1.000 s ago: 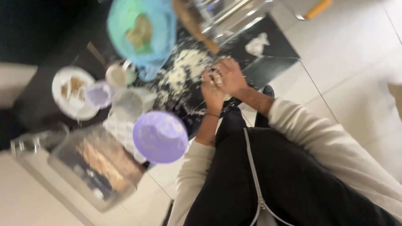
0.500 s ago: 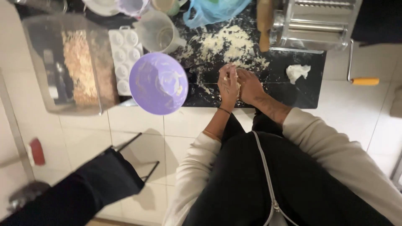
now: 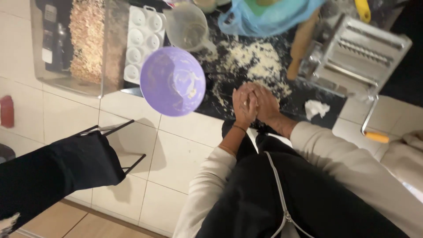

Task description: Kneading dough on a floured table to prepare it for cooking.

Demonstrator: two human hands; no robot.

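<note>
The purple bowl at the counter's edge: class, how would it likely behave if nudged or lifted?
The purple bowl looks like thin plastic, so probably light. It overhangs the dark counter edge, so a nudge might tip it off. Its round, smooth wall may slide easily.

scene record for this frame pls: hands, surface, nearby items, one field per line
hands: left hand and right hand pressed together above the counter, rubbing off dough bits
surface: black counter strewn with crumbly dough
left of hands: purple bowl, measuring jug, white egg tray
right of hands: pasta machine, rolling pin, crumpled tissue
</note>
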